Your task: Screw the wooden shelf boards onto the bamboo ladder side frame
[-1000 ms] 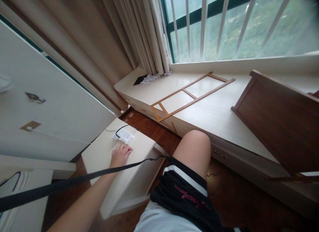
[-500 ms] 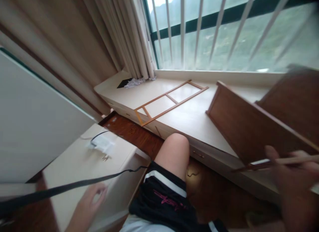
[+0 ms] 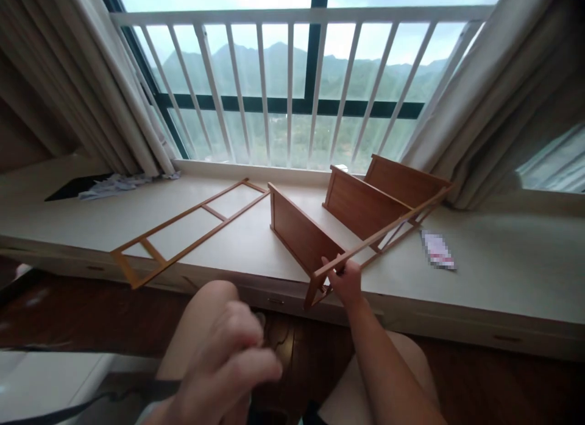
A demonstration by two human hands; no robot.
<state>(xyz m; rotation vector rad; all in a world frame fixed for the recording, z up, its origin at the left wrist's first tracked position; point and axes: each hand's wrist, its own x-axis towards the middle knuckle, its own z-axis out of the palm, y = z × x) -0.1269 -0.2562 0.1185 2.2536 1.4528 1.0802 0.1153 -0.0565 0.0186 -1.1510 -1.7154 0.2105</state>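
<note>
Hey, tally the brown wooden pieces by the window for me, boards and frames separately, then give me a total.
Boards: 3
Loose frame, lying flat on the ledge: 1
Frame with the boards, gripped by your right hand: 1
Total: 5

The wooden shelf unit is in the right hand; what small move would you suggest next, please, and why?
I'd probably bring the curled left hand to the near end of the wooden shelf unit, since only the right hand grips it there.
</note>
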